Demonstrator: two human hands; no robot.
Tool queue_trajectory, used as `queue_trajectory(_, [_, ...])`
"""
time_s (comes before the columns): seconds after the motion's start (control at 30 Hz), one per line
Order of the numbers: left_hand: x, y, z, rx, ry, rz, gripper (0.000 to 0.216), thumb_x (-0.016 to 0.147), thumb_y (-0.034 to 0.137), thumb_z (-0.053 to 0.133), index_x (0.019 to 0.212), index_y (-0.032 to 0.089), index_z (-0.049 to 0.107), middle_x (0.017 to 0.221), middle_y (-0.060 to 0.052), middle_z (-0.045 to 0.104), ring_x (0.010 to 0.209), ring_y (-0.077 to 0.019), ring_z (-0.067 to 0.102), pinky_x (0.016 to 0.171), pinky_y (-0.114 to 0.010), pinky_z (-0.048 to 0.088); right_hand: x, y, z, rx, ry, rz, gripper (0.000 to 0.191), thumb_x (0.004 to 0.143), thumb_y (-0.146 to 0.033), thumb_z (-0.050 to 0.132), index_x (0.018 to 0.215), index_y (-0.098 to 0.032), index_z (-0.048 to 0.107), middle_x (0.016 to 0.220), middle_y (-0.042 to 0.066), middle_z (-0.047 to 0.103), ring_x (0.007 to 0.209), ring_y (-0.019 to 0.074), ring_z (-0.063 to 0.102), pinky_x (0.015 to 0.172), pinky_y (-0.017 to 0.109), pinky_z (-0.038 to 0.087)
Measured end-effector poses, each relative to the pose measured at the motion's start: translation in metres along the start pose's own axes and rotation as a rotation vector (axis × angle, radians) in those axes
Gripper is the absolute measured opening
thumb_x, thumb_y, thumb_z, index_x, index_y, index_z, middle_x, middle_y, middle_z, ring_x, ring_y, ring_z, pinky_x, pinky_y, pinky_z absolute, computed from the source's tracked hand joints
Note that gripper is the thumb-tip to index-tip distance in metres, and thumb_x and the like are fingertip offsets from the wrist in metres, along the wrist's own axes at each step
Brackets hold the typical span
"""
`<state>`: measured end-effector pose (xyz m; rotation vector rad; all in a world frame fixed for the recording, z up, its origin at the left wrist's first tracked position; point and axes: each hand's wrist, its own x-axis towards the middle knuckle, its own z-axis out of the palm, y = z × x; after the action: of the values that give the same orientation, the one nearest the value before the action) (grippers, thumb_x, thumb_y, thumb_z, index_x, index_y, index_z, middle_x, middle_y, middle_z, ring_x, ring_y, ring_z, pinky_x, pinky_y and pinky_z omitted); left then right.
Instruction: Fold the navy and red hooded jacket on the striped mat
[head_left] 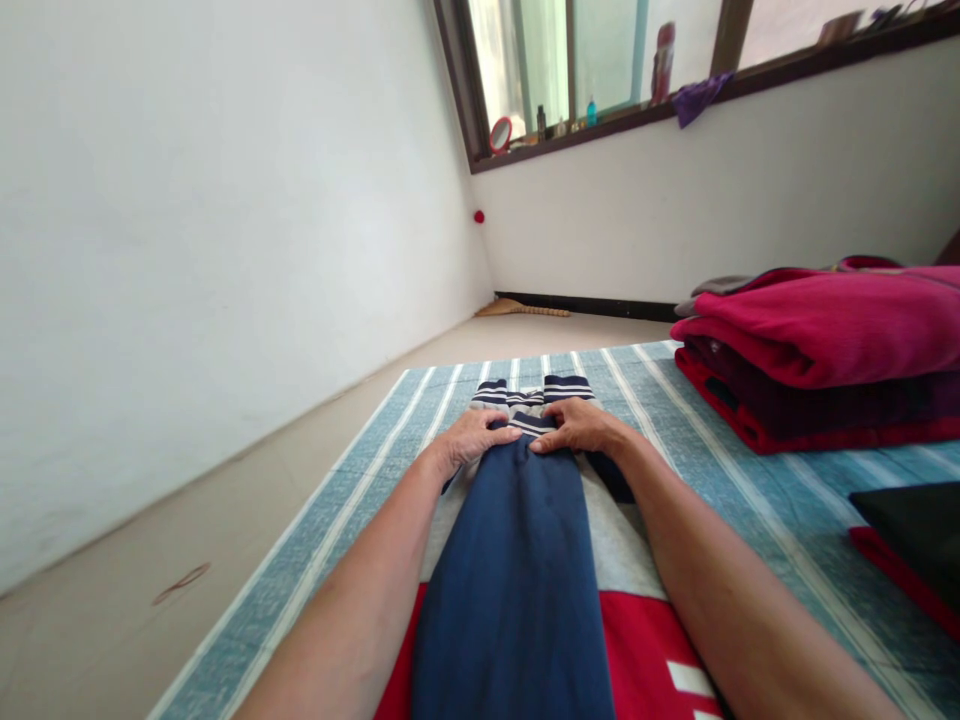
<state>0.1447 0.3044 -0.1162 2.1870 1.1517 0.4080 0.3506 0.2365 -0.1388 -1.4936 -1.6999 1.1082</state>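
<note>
A navy, grey and red sweatshirt (517,580) lies lengthwise in front of me on the striped bedsheet (360,470). Its navy sleeve is laid along the middle of the body, and the white-striped cuff (534,424) points away from me. My left hand (476,437) grips the left edge by the cuff, thumb on top and fingers partly hidden under the fabric. On the other edge, my right hand (583,425) pinches the cloth the same way. Striped ribbing (568,388) shows just beyond both hands.
To the right sits a stack of folded pink, maroon and red clothes (825,340). Nearer is a dark green and red folded garment (915,540). A white wall (225,220) rises at left. Bottles and a round mirror (500,134) stand on the window sill; a wooden-handled object (517,308) lies on the floor.
</note>
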Motion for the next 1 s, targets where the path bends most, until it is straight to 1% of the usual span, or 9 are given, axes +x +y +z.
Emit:
queue_trajectory(0.2, [0.003, -0.007, 0.005, -0.101, -0.053, -0.022, 0.041, 0.068, 0.040, 0.066, 0.102, 0.017, 0.070, 0.105, -0.006, 0.071, 0.102, -0.0282, 0.061, 0.087, -0.036, 0.047, 0.000, -0.002, 0.003, -0.037, 0.045, -0.018, 0.036, 0.066, -0.048, 0.075, 0.075, -0.016, 0.061, 0.063, -0.003, 0.053, 0.056, 0.0094, 0.047, 0.045, 0.019, 0.032])
queue_trajectory(0.3, [0.002, -0.007, 0.006, -0.140, -0.049, -0.053, 0.051, 0.067, 0.039, 0.067, 0.112, 0.015, 0.067, 0.115, -0.009, 0.068, 0.111, -0.0304, 0.058, 0.090, -0.037, 0.046, 0.000, -0.002, 0.003, -0.006, 0.034, 0.010, 0.036, 0.066, -0.049, 0.075, 0.075, -0.017, 0.062, 0.061, -0.004, 0.053, 0.054, 0.0094, 0.047, 0.044, 0.019, 0.033])
queue_trajectory(0.4, [0.002, -0.003, 0.003, -0.208, -0.073, -0.096, 0.076, 0.064, 0.040, 0.069, 0.133, 0.013, 0.050, 0.123, -0.012, 0.064, 0.112, -0.0300, 0.059, 0.088, -0.036, 0.048, 0.001, 0.000, 0.003, 0.011, 0.031, 0.013, 0.037, 0.065, -0.051, 0.075, 0.076, -0.018, 0.063, 0.060, -0.004, 0.053, 0.054, 0.0098, 0.047, 0.044, 0.020, 0.034])
queue_trajectory(0.5, [0.006, 0.002, -0.002, -0.271, -0.137, -0.162, 0.097, 0.061, 0.037, 0.073, 0.145, 0.013, 0.030, 0.112, -0.012, 0.069, 0.098, -0.0269, 0.066, 0.077, -0.033, 0.051, 0.001, 0.001, 0.003, 0.001, 0.045, 0.020, 0.039, 0.064, -0.052, 0.075, 0.081, -0.018, 0.065, 0.063, -0.004, 0.056, 0.055, 0.0106, 0.049, 0.045, 0.020, 0.034])
queue_trajectory(0.53, [0.008, 0.004, -0.005, -0.275, -0.151, -0.187, 0.098, 0.059, 0.036, 0.075, 0.144, 0.014, 0.031, 0.109, -0.011, 0.070, 0.094, -0.0264, 0.066, 0.073, -0.032, 0.051, 0.001, 0.000, 0.003, -0.001, 0.048, 0.025, 0.040, 0.064, -0.052, 0.075, 0.084, -0.018, 0.066, 0.064, -0.003, 0.057, 0.056, 0.0107, 0.050, 0.045, 0.020, 0.035])
queue_trajectory(0.67, [0.017, 0.013, -0.011, -0.267, -0.141, -0.311, 0.082, 0.050, 0.030, 0.080, 0.128, 0.025, 0.055, 0.113, -0.009, 0.069, 0.095, -0.0275, 0.065, 0.066, -0.031, 0.050, 0.000, -0.002, 0.003, 0.014, 0.032, 0.044, 0.045, 0.067, -0.053, 0.073, 0.092, -0.017, 0.068, 0.065, -0.003, 0.058, 0.054, 0.0101, 0.049, 0.045, 0.020, 0.035])
queue_trajectory(0.77, [0.018, 0.018, -0.011, -0.294, -0.134, -0.358, 0.073, 0.048, 0.025, 0.081, 0.118, 0.027, 0.063, 0.111, -0.007, 0.070, 0.091, -0.0277, 0.066, 0.065, -0.032, 0.049, -0.001, -0.005, 0.003, 0.008, 0.050, 0.056, 0.047, 0.066, -0.054, 0.074, 0.094, -0.016, 0.068, 0.066, -0.002, 0.059, 0.054, 0.0100, 0.049, 0.046, 0.020, 0.036])
queue_trajectory(0.9, [0.016, 0.017, -0.010, -0.268, -0.096, -0.360, 0.075, 0.050, 0.027, 0.081, 0.123, 0.029, 0.061, 0.112, -0.005, 0.071, 0.094, -0.0264, 0.065, 0.066, -0.031, 0.048, -0.003, -0.006, 0.002, 0.031, 0.032, 0.046, 0.048, 0.067, -0.054, 0.073, 0.094, -0.015, 0.069, 0.065, -0.002, 0.057, 0.051, 0.0091, 0.046, 0.045, 0.021, 0.034])
queue_trajectory(1.0, [0.015, 0.010, -0.009, -0.231, -0.131, -0.300, 0.090, 0.054, 0.035, 0.080, 0.137, 0.024, 0.048, 0.118, -0.009, 0.067, 0.103, -0.0284, 0.062, 0.069, -0.031, 0.049, -0.003, -0.005, 0.002, 0.049, 0.024, 0.037, 0.047, 0.067, -0.053, 0.074, 0.095, -0.015, 0.068, 0.063, -0.003, 0.055, 0.050, 0.0084, 0.044, 0.043, 0.021, 0.032])
